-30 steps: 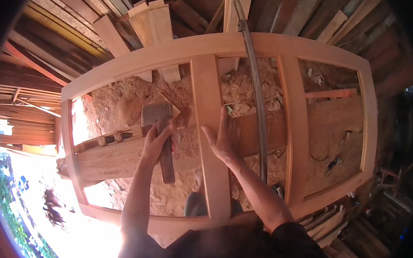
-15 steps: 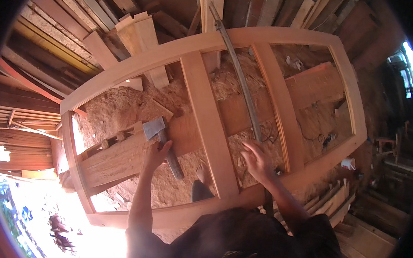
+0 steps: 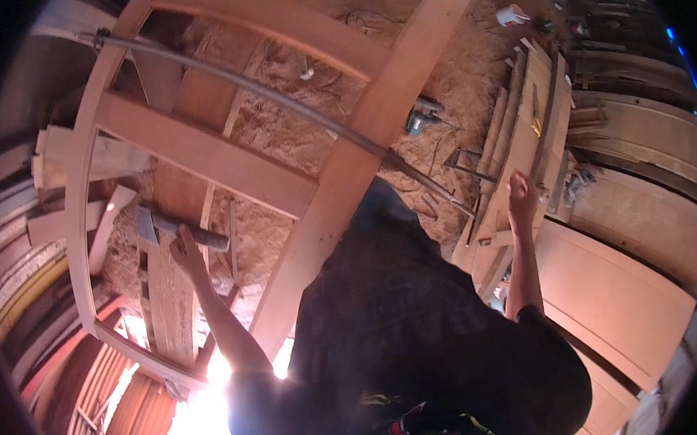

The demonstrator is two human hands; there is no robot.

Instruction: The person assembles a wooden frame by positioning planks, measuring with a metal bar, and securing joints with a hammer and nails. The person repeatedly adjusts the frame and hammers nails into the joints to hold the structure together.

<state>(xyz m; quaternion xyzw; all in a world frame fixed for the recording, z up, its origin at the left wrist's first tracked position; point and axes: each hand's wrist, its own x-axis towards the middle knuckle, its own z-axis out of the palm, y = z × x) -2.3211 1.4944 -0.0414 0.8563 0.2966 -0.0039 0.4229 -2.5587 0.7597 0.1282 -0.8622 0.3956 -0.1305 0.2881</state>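
Left hand (image 3: 185, 254): grip closed around the handle of the hammer (image 3: 208, 238), near its head, held over an opening in the wooden frame (image 3: 325, 219); long axis roughly crosswise, head to the left, handle end pointing right and slightly toward the body. Right hand (image 3: 518, 185) well apart on the far side of the person, over stacked boards (image 3: 535, 129), fingers curled, cannot tell whether that grip is fully together; long metal bar (image 3: 279, 103) slants across the frame, lower end nearer the right hand.
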